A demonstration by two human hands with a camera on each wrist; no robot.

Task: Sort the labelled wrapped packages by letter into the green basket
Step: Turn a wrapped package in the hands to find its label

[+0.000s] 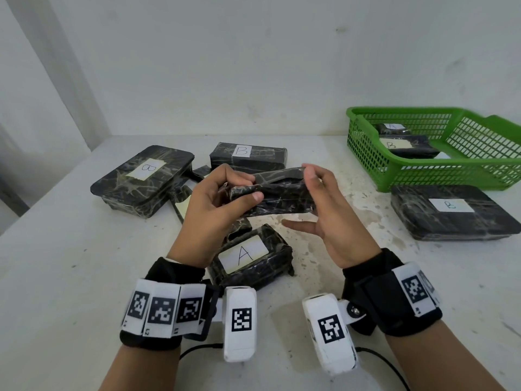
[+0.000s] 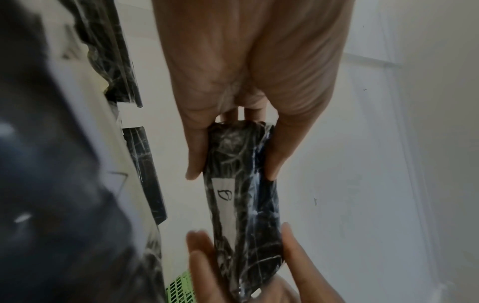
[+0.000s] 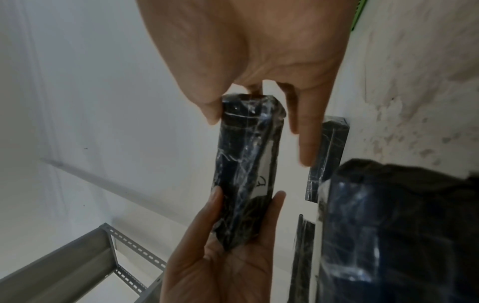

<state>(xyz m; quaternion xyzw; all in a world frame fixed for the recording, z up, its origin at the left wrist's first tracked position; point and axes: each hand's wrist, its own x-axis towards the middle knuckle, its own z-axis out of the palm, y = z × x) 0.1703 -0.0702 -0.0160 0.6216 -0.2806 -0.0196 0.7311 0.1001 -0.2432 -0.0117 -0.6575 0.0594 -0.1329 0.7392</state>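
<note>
While hands (image 1: 270, 204) lift one package (image 1: 277, 193), B-packages (image 1: 143, 179) (three), A-package (image 1: 251, 256) around

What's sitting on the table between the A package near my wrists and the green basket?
Nothing: in the head view only bare, stained tabletop lies between the A package and green basket.

Packages spread on bench (image 1: 84, 277), basket (image 1: 423, 170) far right.
Basket holds two packages; B package (image 1: 451, 211) just in front of it. Two B packages (image 1: 142, 179) (image 1: 248, 155) left and behind, A package (image 1: 251, 258) nearest; held package (image 1: 276, 193) above centre.
</note>
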